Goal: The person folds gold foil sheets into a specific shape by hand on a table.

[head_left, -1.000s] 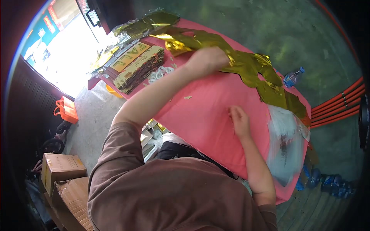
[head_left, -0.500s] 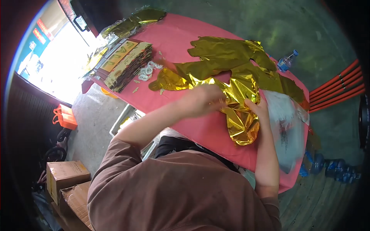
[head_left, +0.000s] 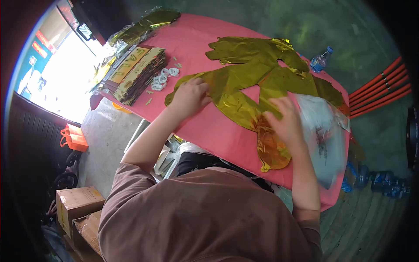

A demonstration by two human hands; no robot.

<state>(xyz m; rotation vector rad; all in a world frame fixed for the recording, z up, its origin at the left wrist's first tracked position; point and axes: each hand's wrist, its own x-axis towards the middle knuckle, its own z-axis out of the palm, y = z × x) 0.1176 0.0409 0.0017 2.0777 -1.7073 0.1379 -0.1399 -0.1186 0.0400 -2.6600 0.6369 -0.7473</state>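
Several flat gold foil pieces (head_left: pixel 240 74) lie spread over the pink-covered table (head_left: pixel 209 126). My left hand (head_left: pixel 190 97) is over the left end of the foil, its fingers bent down toward the surface; whether they pinch the edge cannot be made out. Over the lower right foil part, my right hand (head_left: pixel 283 120) is spread, slightly blurred, with nothing in it. White ribbon rolls (head_left: pixel 160 81) and small pale scraps lie left of my left hand. Beyond them sits a stack of printed cards (head_left: pixel 142 72). A clear plastic bag (head_left: pixel 321 135) lies right of my right hand.
A plastic bottle (head_left: pixel 321 60) stands by the far right table edge. Wrapped foil (head_left: pixel 150 26) lies at the far left corner. On the floor are cardboard boxes (head_left: pixel 78 201), an orange bag (head_left: pixel 75 137) and large blue bottles (head_left: pixel 384 181). Orange poles (head_left: pixel 379 87) are at right.
My left hand has moved left to the foil's left end. My right hand has opened away from the foil. The crumpled foil now lies flatter and more spread out.
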